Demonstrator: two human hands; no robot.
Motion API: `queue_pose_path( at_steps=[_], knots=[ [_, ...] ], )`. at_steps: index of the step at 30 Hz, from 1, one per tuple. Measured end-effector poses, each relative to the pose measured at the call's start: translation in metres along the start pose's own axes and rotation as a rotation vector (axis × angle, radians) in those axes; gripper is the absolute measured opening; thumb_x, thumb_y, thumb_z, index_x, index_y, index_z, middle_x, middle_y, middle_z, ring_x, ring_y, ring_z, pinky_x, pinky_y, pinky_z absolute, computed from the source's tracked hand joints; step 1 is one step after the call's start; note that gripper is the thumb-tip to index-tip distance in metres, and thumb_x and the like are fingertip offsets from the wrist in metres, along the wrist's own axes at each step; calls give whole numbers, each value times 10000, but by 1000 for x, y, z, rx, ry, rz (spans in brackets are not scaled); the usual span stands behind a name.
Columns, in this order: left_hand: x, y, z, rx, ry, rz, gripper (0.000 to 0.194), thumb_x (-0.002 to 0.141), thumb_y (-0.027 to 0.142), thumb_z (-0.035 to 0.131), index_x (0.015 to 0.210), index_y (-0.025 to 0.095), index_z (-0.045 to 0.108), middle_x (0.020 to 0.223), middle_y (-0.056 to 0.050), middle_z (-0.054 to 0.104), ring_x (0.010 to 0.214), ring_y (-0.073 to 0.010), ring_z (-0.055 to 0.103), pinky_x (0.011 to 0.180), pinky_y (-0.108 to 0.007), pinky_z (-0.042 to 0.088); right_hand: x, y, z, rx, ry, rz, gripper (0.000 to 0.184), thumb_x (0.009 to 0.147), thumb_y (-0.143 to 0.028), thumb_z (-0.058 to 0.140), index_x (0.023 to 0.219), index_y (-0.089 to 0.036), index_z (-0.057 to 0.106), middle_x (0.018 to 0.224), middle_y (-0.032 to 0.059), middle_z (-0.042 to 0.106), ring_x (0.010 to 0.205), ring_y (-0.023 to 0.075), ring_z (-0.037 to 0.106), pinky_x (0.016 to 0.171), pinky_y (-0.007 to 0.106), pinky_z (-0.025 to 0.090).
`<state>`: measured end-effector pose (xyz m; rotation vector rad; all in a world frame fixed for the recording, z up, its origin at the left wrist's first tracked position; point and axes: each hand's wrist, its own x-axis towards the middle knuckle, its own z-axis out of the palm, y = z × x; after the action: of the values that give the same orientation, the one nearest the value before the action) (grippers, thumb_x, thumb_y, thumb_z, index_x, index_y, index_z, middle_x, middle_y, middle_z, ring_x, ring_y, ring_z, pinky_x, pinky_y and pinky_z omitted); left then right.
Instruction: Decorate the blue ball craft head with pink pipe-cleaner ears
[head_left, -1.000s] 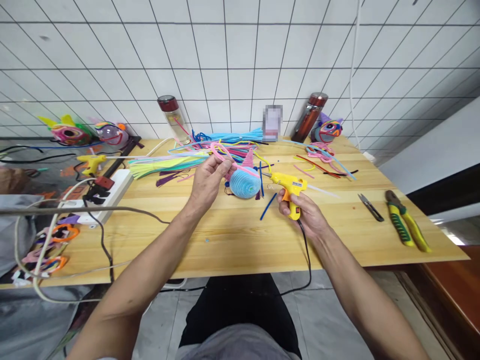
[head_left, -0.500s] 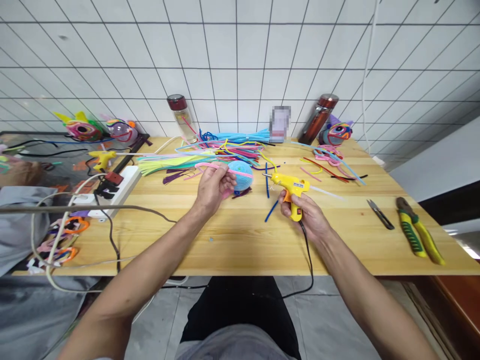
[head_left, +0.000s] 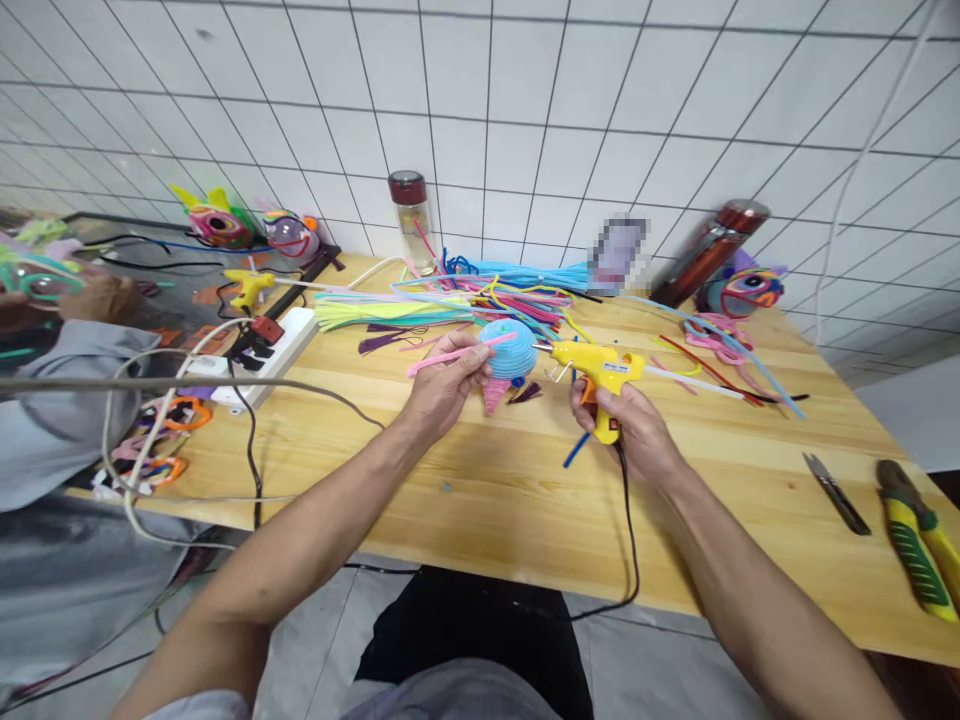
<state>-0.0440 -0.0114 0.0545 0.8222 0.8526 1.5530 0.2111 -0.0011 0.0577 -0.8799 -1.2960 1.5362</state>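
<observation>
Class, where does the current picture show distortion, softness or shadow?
Head view: wide-angle stretch probably exaggerates the lean of the shiny red-brown cylindrical flask; head view: yellow-green handled metal pliers look softer than the yellow plastic glue gun; head view: faint shadow on the pale wooden table.

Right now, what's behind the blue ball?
Beyond its top edge, pipe cleaners, pink and red among them, lie across the table. Whatever is directly behind the ball is covered. The left hand hides part of its left edge.
</observation>
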Motion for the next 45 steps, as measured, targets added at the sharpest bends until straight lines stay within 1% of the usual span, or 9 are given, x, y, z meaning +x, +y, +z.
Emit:
queue_pose_path(
  at_steps=[4, 8, 13, 19, 24, 30, 36, 45],
  knots=[
    [-5, 0, -1, 48, -19, -18, 514, 698, 470, 991, 877, 189, 600, 715, 11, 707, 583, -103, 648, 540, -211, 533, -6, 6, -3, -83, -11, -14, 481, 788, -679, 872, 885, -220, 764, 777, 27, 651, 603, 159, 495, 604, 336, 426],
    [-9, -1, 1, 51, -3, -28, 521, 680, 473, 999, 854, 184, 602, 721, -3, 717, 584, -110, 653, 552, -229, 542, -9, 6, -5, -90, -13, -26, 455, 825, -657, 858, 900, -217, 770, 785, 24, 645, 615, 158, 503, 616, 334, 426],
    [-10, -5, 2, 49, 19, -15, 504, 682, 466, 997, 856, 176, 623, 711, -7, 716, 570, -117, 647, 520, -238, 521, -9, 7, -6, -87, -7, -22, 455, 816, -656, 866, 902, -219, 774, 790, 25, 657, 616, 156, 504, 608, 325, 417],
    [-11, -5, 3, 44, 33, -12, 506, 657, 447, 1018, 835, 169, 636, 684, 2, 712, 568, -107, 646, 536, -228, 536, -11, 9, -6, -91, 18, -8, 474, 795, -652, 885, 954, -219, 777, 841, 29, 683, 613, 147, 509, 602, 317, 430],
    [-11, -6, 2, 20, 26, -13, 514, 657, 455, 1029, 843, 163, 649, 688, 1, 729, 572, -98, 651, 547, -212, 539, -12, 11, -6, -93, 4, 7, 494, 789, -656, 897, 961, -206, 792, 842, 34, 682, 624, 141, 516, 614, 308, 432],
    [-11, -6, 1, 11, 16, -18, 509, 660, 450, 1033, 850, 155, 664, 672, 4, 724, 576, -92, 648, 545, -195, 525, -12, 10, -6, -79, 2, 5, 483, 790, -637, 907, 961, -202, 785, 782, 17, 662, 626, 149, 524, 620, 309, 418],
    [-11, -4, 2, 12, 16, -17, 512, 652, 454, 1038, 845, 146, 678, 662, 0, 717, 577, -92, 643, 550, -196, 523, -12, 12, -7, -66, 2, 5, 482, 792, -624, 909, 973, -194, 788, 781, 16, 662, 628, 145, 535, 624, 307, 414],
    [-12, -3, 4, 9, 19, -27, 524, 637, 457, 1043, 844, 141, 680, 657, -7, 714, 559, -103, 632, 531, -223, 529, -12, 10, -6, -60, 1, -5, 486, 784, -617, 920, 975, -190, 787, 758, 5, 647, 600, 131, 514, 609, 307, 401]
  ],
)
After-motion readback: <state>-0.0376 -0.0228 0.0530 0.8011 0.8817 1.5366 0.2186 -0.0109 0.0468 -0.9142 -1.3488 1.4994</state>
